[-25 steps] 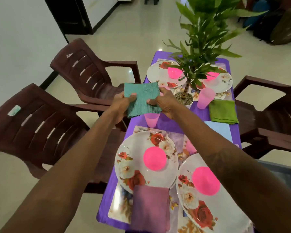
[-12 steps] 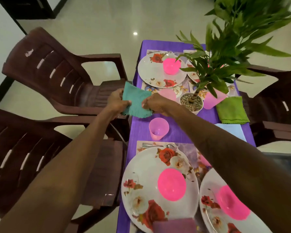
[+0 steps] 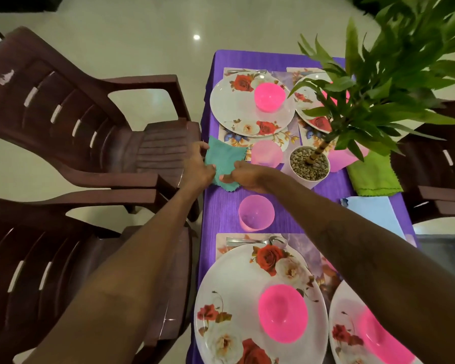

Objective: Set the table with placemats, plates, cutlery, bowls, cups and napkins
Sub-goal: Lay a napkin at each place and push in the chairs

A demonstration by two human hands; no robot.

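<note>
Teal napkin [image 3: 225, 158] is held between 2 hands at the left edge of the purple worktop [image 3: 221, 206], just short of the far floral plate [image 3: 234, 106] and beyond a pink cup [image 3: 256, 212]. The left hand [image 3: 196, 169] pinches its left edge; the right hand [image 3: 247, 177] pinches its near corner. Its long axis runs away from the person, with the zigzag-cut near corner pointing back toward them.

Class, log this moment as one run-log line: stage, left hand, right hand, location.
stage: placing teal napkin | left hand: grips its edge | right hand: pinches it | where: at purple tablecloth edge, beside pink cup
</note>
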